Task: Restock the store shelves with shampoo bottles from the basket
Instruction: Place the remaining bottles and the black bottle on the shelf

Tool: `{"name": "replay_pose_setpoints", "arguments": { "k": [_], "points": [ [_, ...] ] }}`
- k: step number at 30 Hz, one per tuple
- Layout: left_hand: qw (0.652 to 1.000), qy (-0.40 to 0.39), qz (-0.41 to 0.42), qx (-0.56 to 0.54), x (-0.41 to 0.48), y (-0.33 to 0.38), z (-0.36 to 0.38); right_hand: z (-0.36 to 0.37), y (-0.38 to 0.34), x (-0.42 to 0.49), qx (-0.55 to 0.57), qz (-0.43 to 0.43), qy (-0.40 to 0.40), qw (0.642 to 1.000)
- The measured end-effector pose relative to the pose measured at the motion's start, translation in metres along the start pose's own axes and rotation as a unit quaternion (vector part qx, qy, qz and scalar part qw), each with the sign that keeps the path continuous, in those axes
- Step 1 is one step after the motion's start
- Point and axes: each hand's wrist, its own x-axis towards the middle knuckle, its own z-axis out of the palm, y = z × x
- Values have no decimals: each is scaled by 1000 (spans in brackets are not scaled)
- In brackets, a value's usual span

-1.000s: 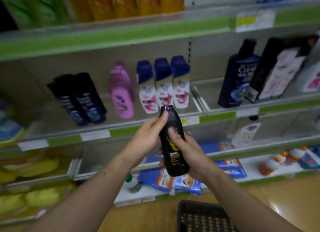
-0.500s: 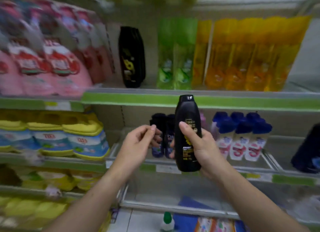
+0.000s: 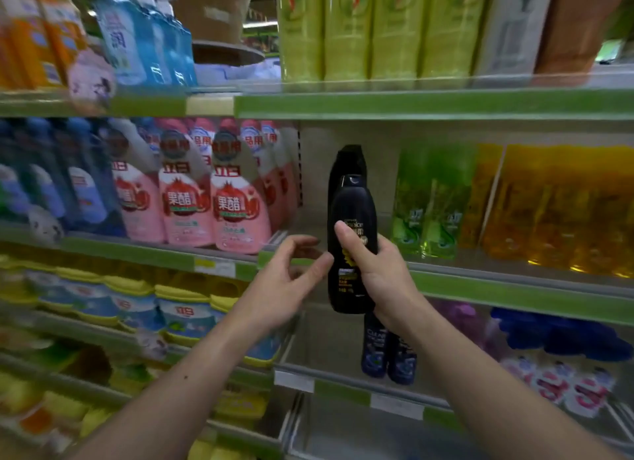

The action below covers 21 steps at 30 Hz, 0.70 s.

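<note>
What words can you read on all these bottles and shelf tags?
"果醋" on the pink bottles.
"立白" higher on those same bottles.
"润" on the blue pump bottle.
"CLEAR" on the dark blue bottles, lower shelf.
"…oice" on the black bottle in the right hand; its small print is too blurred.
Shelf tags: too blurred to read.

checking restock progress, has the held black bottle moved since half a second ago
Yes, upward. The held black bottle had its cap level with the green shelf edge; now it overlaps the shelved black bottle.
</note>
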Motion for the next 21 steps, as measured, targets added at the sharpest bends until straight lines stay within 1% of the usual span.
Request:
{"name": "replay_pose_setpoints", "arguments": {
  "k": [3,6,8,9,11,13,15,17,18,21],
  "points": [
    [1000,-30,1,-2,6,5,-12,18,-3,17,-33,-43,-9,998],
    [1000,-4,10,-6,23,7,-26,38,-6,38,-77,-68,-38,994],
    [1000,15,16,-6,37,6,-36,49,-5,49,-108,-85,-39,990],
    [999,25,22,-12,44,4,-41,52,-3,53,-148,-106,-18,983],
    [998,49,26,-26,60,-1,-50,52,5,59,-238,-170,53,955],
    [998,66,23,-9,81,-7,-57,43,11,61,-269,-238,122,925],
    [997,72,12,28,102,-15,-59,31,14,63,-314,-281,170,891],
    [995,63,9,74,123,-23,-56,22,16,67,-373,-286,196,861],
    [993,60,3,98,132,-26,-54,20,16,69,-400,-274,198,852],
    [984,66,-26,162,154,-32,-47,19,16,75,-454,-198,188,848]
  ]
}}
